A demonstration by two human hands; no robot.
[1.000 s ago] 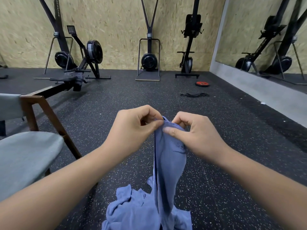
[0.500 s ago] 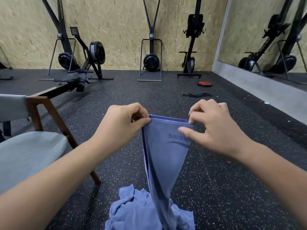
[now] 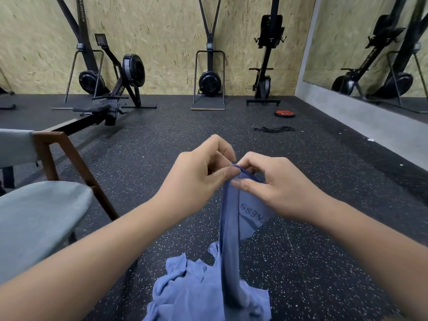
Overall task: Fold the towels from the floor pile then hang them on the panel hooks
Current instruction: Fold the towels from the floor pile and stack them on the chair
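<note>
While pinched at top edge by left hand [image 3: 199,179] and right hand [image 3: 278,184], hangs bunched and narrow: blue towel [image 3: 229,228], lower end down over towel pile [image 3: 185,293] on speckled floor [image 3: 324,251]. Both hands curled, thumb against fingers, nearly touching each other. Grey chair [image 3: 39,218] at left.

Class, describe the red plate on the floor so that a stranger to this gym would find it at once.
Start at the mirror on the right wall and follow the black floor toward the far corner. There, just right of the upright rower, the plate lies flat. It is the only red, round thing; the bands beside it are black and stringy.
</note>
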